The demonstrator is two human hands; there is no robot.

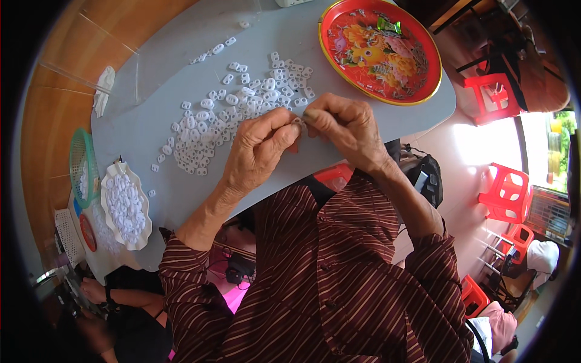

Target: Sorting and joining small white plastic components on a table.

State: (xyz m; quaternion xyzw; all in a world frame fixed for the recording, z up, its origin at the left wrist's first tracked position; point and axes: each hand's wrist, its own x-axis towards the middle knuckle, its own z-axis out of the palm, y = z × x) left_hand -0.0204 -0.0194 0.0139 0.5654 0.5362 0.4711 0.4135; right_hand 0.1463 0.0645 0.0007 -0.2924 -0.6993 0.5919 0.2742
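Over the near edge of the grey table (357, 121), my two hands meet fingertip to fingertip. My left hand (259, 148) is closed, pinching a small white plastic piece (298, 123) between thumb and forefinger. My right hand (350, 128) is closed in a pinch right against that piece; anything in its fingertips is too small or hidden to make out. Just beyond my left hand spreads a loose heap of white oval plastic pieces (200, 130) with small holes. At the far right lies a round red floral tray (330, 57) with a gold rim, scattered with tiny metal bits and a green wrapper (388, 26).
A scalloped white dish (138, 244) full of white pieces stands at the left, beside a green basket (77, 160). A crumpled tissue (104, 85) lies at the far left edge. Another person's hand (94, 291) shows at lower left. Red stools (505, 193) stand on the right.
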